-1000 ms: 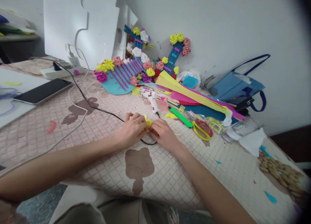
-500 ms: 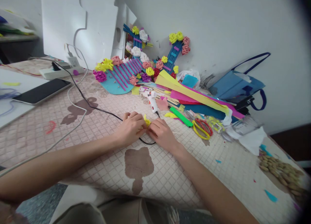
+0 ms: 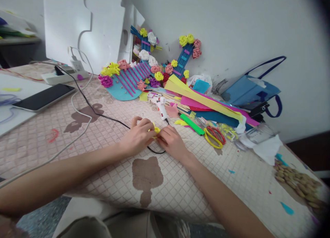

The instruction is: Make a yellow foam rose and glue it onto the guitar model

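Between my two hands is a small yellow paper flower (image 3: 156, 129), mostly covered by fingers. My left hand (image 3: 139, 134) is closed on its left side, fingertips pinching the yellow paper. From the right, my right hand (image 3: 171, 140) pinches the flower low down; a thin pale stick (image 3: 187, 140) shows just past that hand. Under both hands runs a black cord (image 3: 113, 119), looping on the tablecloth. Just beyond them lies a white hot glue gun (image 3: 162, 109).
Right of my hands lie a green cutter (image 3: 192, 123), scissors (image 3: 214, 139) and coloured paper strips (image 3: 206, 97). Behind stand paper-flower-covered guitar shapes (image 3: 129, 81). At left are a phone (image 3: 43, 97), a power strip (image 3: 63, 77) and a white cable (image 3: 77, 138). Peanuts (image 3: 296, 183) lie far right.
My left fingers have shifted slightly over the yellow flower, and the paper tip that stuck up has lowered. Both arms stay in nearly the same place.
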`<state>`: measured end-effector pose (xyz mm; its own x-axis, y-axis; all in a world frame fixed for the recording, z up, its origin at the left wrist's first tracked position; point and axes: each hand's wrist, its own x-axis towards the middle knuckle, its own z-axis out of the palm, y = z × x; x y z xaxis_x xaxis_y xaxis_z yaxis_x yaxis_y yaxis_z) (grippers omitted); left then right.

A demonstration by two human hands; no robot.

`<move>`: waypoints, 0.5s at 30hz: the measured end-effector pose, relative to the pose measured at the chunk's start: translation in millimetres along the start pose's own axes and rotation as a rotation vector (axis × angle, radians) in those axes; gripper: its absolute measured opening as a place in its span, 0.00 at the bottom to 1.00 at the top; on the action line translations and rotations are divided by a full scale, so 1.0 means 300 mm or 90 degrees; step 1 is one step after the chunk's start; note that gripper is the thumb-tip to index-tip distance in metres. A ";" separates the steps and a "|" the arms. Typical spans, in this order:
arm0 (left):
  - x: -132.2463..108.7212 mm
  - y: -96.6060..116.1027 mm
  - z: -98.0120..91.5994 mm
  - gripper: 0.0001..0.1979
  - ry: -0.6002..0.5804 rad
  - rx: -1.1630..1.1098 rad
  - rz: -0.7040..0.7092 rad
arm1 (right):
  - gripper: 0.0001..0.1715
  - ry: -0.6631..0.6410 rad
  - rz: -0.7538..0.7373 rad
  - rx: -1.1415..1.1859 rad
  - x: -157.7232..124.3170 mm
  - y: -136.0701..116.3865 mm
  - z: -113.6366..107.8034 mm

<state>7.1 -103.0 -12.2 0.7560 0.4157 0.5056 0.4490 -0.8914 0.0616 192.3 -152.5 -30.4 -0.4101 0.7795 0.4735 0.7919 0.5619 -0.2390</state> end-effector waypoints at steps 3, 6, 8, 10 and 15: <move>0.000 0.001 0.003 0.04 -0.014 0.007 -0.004 | 0.08 -0.006 -0.009 -0.007 0.001 -0.001 -0.002; 0.001 0.002 0.006 0.05 -0.015 0.015 -0.005 | 0.06 -0.002 -0.006 -0.010 0.004 -0.004 -0.005; 0.000 0.003 0.007 0.06 -0.010 0.016 -0.001 | 0.05 -0.005 -0.009 -0.016 0.006 -0.006 -0.005; 0.000 0.004 0.008 0.06 0.000 0.013 0.003 | 0.06 -0.012 -0.017 -0.024 0.008 -0.007 -0.005; -0.002 0.003 0.011 0.06 0.014 0.013 0.002 | 0.08 -0.017 -0.024 -0.047 0.010 -0.009 -0.002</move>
<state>8.8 -103.4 -15.3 0.7468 0.4085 0.5248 0.4562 -0.8889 0.0429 189.2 -151.9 -27.7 -0.4513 0.7657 0.4583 0.8065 0.5698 -0.1579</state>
